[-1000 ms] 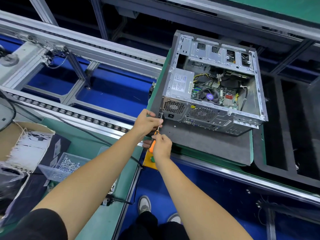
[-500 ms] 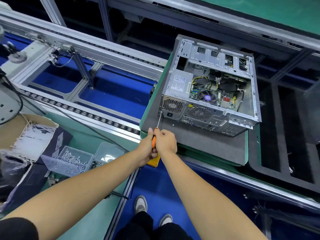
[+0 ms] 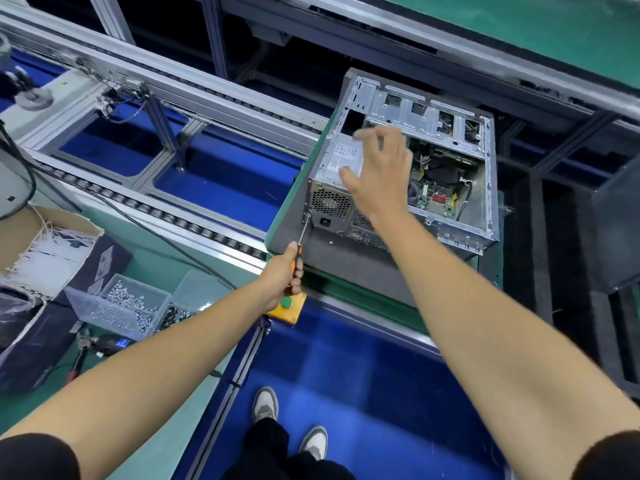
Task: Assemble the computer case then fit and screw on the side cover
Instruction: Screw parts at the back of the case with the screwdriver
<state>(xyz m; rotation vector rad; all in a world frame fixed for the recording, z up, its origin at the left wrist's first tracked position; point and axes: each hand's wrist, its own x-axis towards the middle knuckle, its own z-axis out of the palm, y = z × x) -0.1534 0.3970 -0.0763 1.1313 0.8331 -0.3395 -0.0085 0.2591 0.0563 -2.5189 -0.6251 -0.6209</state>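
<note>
- step in hand: left hand (image 3: 282,271) grips the screwdriver (image 3: 300,242), its tip at the computer case (image 3: 408,174) rear's 7 o'clock corner.
- right hand (image 3: 377,171), fingers spread wide, hovers over the open case; next it likely steadies it.

The computer case (image 3: 408,174) lies on a pad (image 3: 349,265) on the pallet (image 3: 346,282), open side up. Left of it on the bench sits a screw bin (image 3: 117,306), a box (image 3: 45,244) behind; the side cover (image 3: 616,230), apparently, stands right.
</note>
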